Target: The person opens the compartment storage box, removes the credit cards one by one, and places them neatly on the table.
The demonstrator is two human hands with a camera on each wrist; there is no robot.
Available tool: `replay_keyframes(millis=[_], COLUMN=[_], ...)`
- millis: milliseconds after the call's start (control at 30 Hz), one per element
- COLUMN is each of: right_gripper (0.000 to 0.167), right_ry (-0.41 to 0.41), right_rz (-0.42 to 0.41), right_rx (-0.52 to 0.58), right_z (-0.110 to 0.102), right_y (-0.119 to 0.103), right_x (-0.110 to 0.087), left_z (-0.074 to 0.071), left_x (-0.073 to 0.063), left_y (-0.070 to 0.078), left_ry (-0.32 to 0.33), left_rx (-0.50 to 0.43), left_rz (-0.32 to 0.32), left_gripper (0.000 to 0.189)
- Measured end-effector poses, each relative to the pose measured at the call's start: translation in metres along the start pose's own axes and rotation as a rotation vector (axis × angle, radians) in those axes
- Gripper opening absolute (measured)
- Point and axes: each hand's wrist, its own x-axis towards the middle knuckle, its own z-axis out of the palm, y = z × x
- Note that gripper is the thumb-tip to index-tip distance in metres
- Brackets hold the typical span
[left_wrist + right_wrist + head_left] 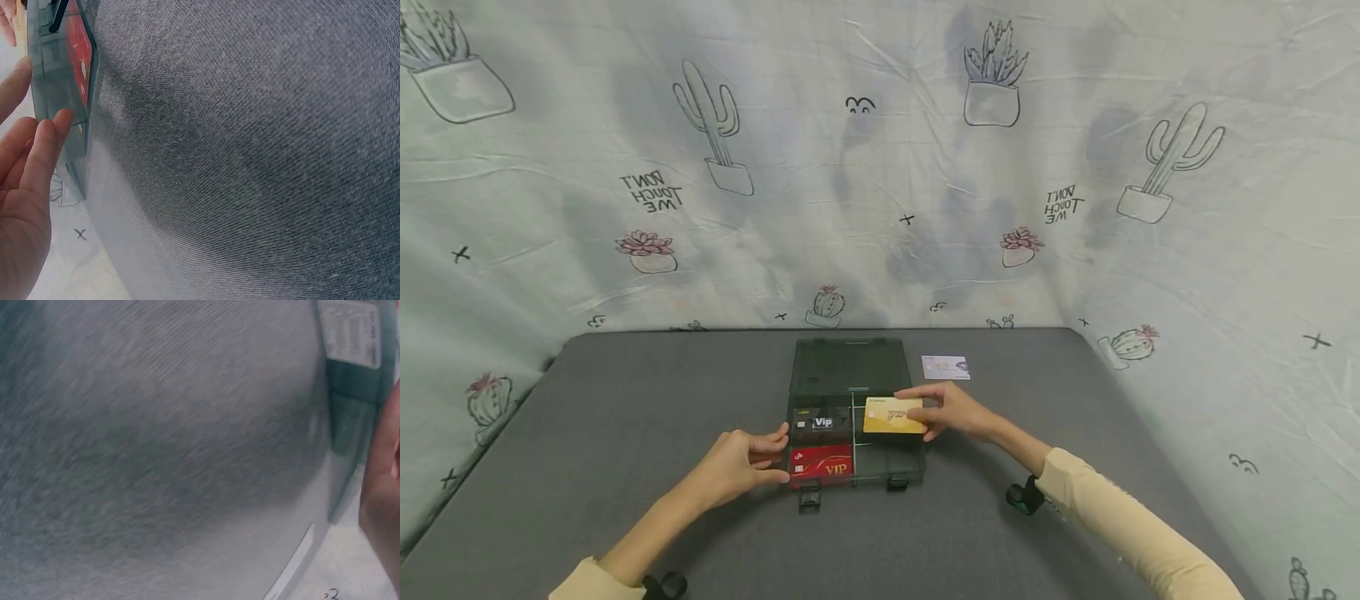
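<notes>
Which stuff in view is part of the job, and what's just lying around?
Part of the job:
open divided box
yellow card, pinched by the right hand
left hand, at the box's left side
black Vip card and red VIP card, in left compartments
pale card, probably; outside the box

Just around:
cactus-print cloth
grey table, only support
dark wrist gear

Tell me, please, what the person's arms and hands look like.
The left hand and right hand wear no gloves. The left sleeve and right sleeve are cream and end short of the wrists. A black device shows beside the left one, a black-and-green device beside the right.
</notes>
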Motion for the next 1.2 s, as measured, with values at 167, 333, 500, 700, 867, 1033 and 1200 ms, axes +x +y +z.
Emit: replay_keyframes(millis=[167,333,500,700,867,1033,1200], right_gripper=[0.039,0.047,0.064,0.065,0.063,0.064,0.067], right_ry=[-0.019,-0.015,-0.003,0.025,0.032,-0.001,-0.004], right_rz=[-0.003,0.014,0.020,-0.020,-0.073,-0.118,-0.113], right_rx=[-0.040,0.008,0.077,0.126,0.116,0.105,0.134], right_z=[0.000,0.003,0.004,0.005,0.006,0.003,-0.002], right_y=[-0.006,-0.002,0.003,0.006,0.007,0.011,0.011], right_x=[-0.002,-0.004,-0.005,-0.006,-0.009,-0.014,-0.017], left_z=[0.000,0.000,-0.001,-0.001,-0.001,0.000,0.000], left_x=[0.000,-0.001,-0.001,-0.001,0.000,-0.001,-0.003], left_y=[0.000,0.001,0.002,0.003,0.002,0.001,0.001], left_ry=[-0.004,-0.005,-0.002,-0.001,0.004,-0.007,-0.010], left_rx=[-0.010,-0.013,-0.011,0.002,0.012,0.007,-0.004], left_rz=[0.006,0.006,-0.005,-0.007,-0.002,0.006,0.028], left_gripper=[0.063,0.063,0.063,0.063,0.062,0.062,0.063])
